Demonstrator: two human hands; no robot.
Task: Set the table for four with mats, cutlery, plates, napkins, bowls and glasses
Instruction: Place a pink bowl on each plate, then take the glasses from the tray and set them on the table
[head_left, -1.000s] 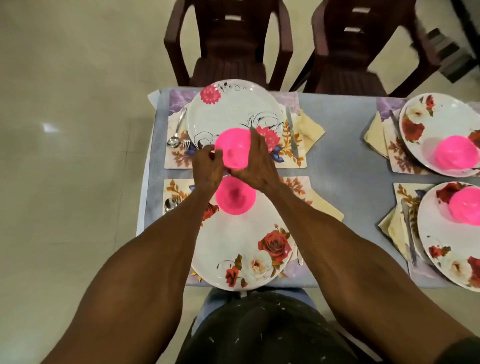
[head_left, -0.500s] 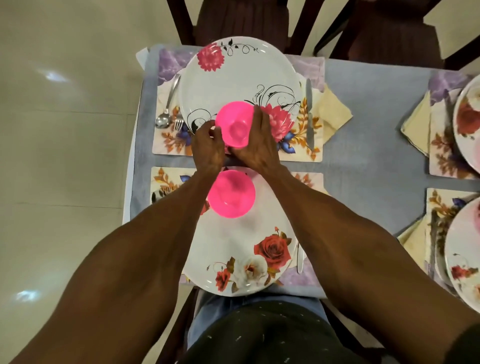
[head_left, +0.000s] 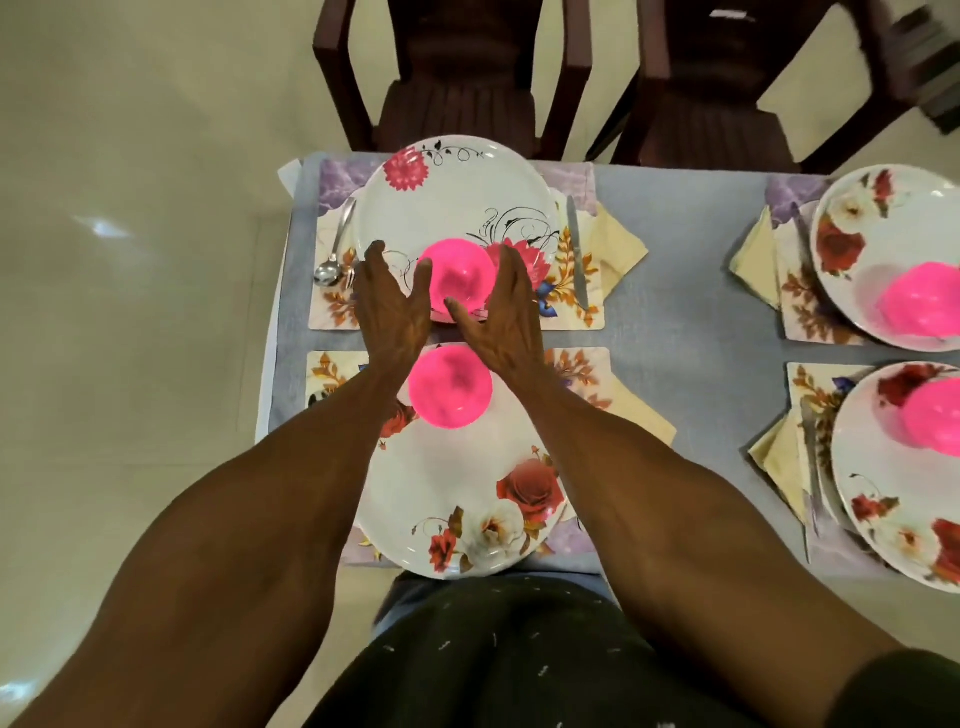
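Observation:
A pink bowl (head_left: 457, 275) sits on the near part of the far white floral plate (head_left: 457, 202). My left hand (head_left: 392, 304) and my right hand (head_left: 506, 306) flank it with straight fingers, palms facing the bowl, holding nothing. A second pink bowl (head_left: 449, 387) rests on the near floral plate (head_left: 457, 504) between my wrists. Both plates lie on floral mats (head_left: 587, 312). A spoon (head_left: 332, 249) lies left of the far plate, a knife (head_left: 576, 249) and a yellow napkin (head_left: 618, 244) to its right.
Two more settings stand at the right: plates (head_left: 852, 218) (head_left: 883, 519) with pink bowls (head_left: 924, 306) (head_left: 935, 415), mats and napkins. Two dark chairs (head_left: 457, 78) (head_left: 727, 88) stand behind the grey table (head_left: 675, 312). No glasses are in view.
Both hands gripped the far pink bowl above the plate earlier; now it rests on the far plate and the hands have let go, fingers spread beside it.

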